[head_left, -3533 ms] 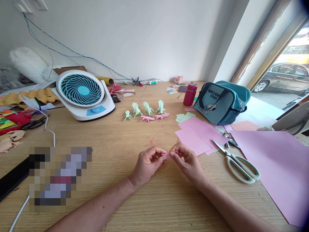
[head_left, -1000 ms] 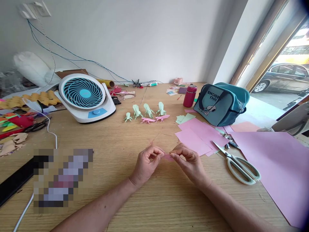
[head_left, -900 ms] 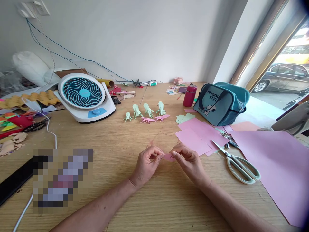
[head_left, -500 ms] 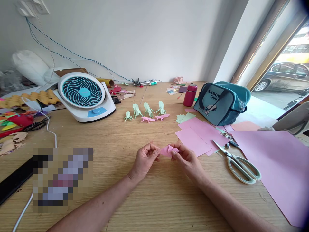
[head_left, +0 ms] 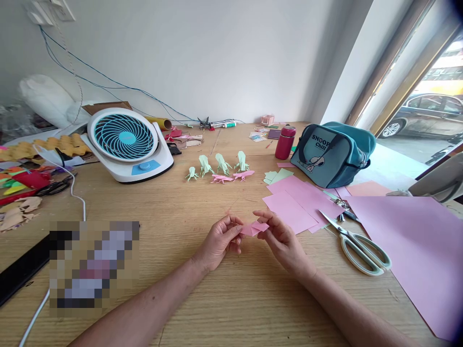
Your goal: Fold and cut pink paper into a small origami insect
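A small folded piece of pink paper (head_left: 251,228) is held above the wooden table, between my two hands. My left hand (head_left: 222,238) pinches its left end between thumb and fingers. At the right end, my right hand (head_left: 280,237) holds it loosely, with the index finger lifted and the thumb low by the paper's edge. Beyond my hands stand several pale green origami figures (head_left: 223,164), with two pink origami figures (head_left: 243,175) in front of them. To the right lie pink paper sheets (head_left: 289,209) and open-bladed scissors (head_left: 363,250).
A white and blue fan (head_left: 125,137) stands at the back left. A red flask (head_left: 285,143) and a teal bag (head_left: 325,154) are at the back right. A large pink sheet (head_left: 415,250) covers the right side. A white cable (head_left: 77,195) runs down the left.
The folded paper has turned slightly in my hands. My right index finger has lifted and the right thumb has moved down off the paper's face. My left fingers have spread a little.
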Demonstrator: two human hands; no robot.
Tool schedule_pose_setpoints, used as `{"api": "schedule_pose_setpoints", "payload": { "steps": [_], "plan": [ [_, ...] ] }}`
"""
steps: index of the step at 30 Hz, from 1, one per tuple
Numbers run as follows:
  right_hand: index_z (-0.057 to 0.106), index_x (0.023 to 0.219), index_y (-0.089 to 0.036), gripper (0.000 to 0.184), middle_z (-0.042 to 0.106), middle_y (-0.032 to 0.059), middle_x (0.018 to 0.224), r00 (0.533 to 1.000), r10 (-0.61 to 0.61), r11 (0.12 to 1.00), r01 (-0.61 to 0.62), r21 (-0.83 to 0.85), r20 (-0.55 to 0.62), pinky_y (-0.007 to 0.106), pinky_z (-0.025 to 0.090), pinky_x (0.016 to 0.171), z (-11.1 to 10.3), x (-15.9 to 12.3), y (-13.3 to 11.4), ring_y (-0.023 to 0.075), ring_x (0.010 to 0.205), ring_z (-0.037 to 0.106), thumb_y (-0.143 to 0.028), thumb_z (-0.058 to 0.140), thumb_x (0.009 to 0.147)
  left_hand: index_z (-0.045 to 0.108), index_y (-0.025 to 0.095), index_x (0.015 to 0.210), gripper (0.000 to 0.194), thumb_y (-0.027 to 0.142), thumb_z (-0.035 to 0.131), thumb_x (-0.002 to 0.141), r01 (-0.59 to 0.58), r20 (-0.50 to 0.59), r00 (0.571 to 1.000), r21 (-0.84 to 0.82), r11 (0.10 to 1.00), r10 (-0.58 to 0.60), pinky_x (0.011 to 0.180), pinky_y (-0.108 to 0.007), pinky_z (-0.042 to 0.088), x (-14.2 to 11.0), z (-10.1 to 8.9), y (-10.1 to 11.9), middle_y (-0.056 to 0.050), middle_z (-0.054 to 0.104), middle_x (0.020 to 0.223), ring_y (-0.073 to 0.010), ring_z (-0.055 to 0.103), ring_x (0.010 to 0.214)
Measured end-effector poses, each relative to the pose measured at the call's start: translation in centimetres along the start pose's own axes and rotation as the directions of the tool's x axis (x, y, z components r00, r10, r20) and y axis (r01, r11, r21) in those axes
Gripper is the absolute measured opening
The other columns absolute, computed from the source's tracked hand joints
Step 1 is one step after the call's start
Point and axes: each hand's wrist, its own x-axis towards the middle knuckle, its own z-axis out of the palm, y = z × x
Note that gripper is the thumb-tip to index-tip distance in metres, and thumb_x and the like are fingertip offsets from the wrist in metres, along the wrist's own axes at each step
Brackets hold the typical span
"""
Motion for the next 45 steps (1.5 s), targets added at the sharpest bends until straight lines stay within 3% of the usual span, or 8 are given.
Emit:
{"api": "schedule_pose_setpoints", "payload": {
  "steps": [5,9,17,22,26,34,41,45],
  "plan": [
    [0.066,0.100,-0.024,0.013,0.060,0.0045,0.096,0.994,-0.046,0.996,0.054,-0.075,0.100,0.033,0.049,0.079,-0.2,0.1,-0.4,0.0192,0.089,0.059,-0.035,0.063,0.092,0.060,0.015,0.087,0.031,0.035,0.081,0.074,0.157,0.150,0.978,-0.051,0.986,-0.147,0.039,-0.014,0.047,-0.2,0.1,0.2,0.004,0.056,0.065,-0.0038,0.043,0.047],
    [0.064,0.088,-0.022,0.018,0.064,0.0022,0.081,0.987,0.050,0.995,-0.062,0.072,0.152,0.033,0.049,0.075,0.0,0.1,-0.7,0.0174,0.076,0.061,-0.039,0.063,0.092,0.063,0.016,0.095,0.035,0.041,0.078,0.076,0.183,0.209,0.962,-0.001,0.983,-0.178,0.041,-0.015,0.047,-0.6,0.4,0.3,0.002,0.059,0.067,-0.0051,0.048,0.047],
    [0.062,0.071,-0.019,0.039,0.059,-0.0001,0.065,0.970,0.242,0.962,-0.242,0.128,0.012,0.027,0.042,0.062,0.1,0.8,-0.8,0.0139,0.062,0.051,-0.056,0.068,0.081,0.056,0.017,0.104,0.024,0.038,0.057,0.093,-0.181,0.101,0.982,0.298,0.937,0.157,0.057,-0.023,0.055,-1.0,0.7,-0.1,-0.005,0.066,0.088,-0.0132,0.065,0.069],
    [0.059,0.066,-0.018,0.044,0.050,-0.0027,0.060,0.937,0.344,0.931,-0.349,0.109,0.060,0.025,0.029,0.054,0.0,0.8,-0.4,0.0109,0.056,0.038,-0.057,0.066,0.082,0.056,0.022,0.120,0.027,0.022,0.054,0.093,-0.434,0.148,0.891,0.555,0.709,0.430,0.068,-0.023,0.055,-1.3,0.7,0.1,-0.009,0.059,0.117,-0.0172,0.062,0.094],
    [0.059,0.067,-0.018,0.043,0.051,-0.0022,0.062,0.941,0.328,0.935,-0.336,0.111,0.085,0.026,0.031,0.056,0.0,0.7,-0.5,0.0115,0.057,0.041,-0.057,0.064,0.084,0.064,0.022,0.109,0.020,0.019,0.050,0.095,-0.526,0.267,0.834,0.649,0.549,0.484,0.075,-0.025,0.053,-1.8,0.9,0.7,-0.011,0.057,0.121,-0.0227,0.054,0.115],
    [0.060,0.070,-0.018,0.043,0.057,-0.0010,0.063,0.941,0.318,0.927,-0.334,0.172,0.116,0.027,0.037,0.057,0.4,0.7,-0.4,0.0126,0.058,0.047,-0.059,0.066,0.082,0.057,0.019,0.078,0.015,0.023,0.056,0.092,-0.474,0.200,0.857,0.670,0.572,0.475,0.069,-0.022,0.051,-1.7,0.8,0.5,-0.008,0.062,0.104,-0.0203,0.060,0.100],
    [0.060,0.073,-0.018,0.041,0.056,-0.0014,0.064,0.939,0.339,0.918,-0.343,0.200,0.055,0.026,0.037,0.055,0.2,0.8,-0.4,0.0121,0.058,0.046,-0.058,0.068,0.080,0.063,0.019,0.094,0.010,0.017,0.056,0.088,-0.440,0.145,0.875,0.638,0.632,0.463,0.067,-0.021,0.051,-1.4,0.6,-0.3,-0.005,0.065,0.096,-0.0158,0.064,0.083],
    [0.057,0.099,-0.021,0.038,0.054,-0.0037,0.069,0.960,0.274,0.938,-0.278,0.208,0.048,0.025,0.039,0.056,0.3,0.7,0.2,0.0122,0.059,0.048,-0.051,0.071,0.080,0.065,0.018,0.106,0.019,0.021,0.054,0.090,-0.366,0.137,0.927,0.547,0.753,0.350,0.071,-0.026,0.056,-1.3,0.6,-0.6,-0.007,0.068,0.100,-0.0162,0.068,0.076]
  ]
}}
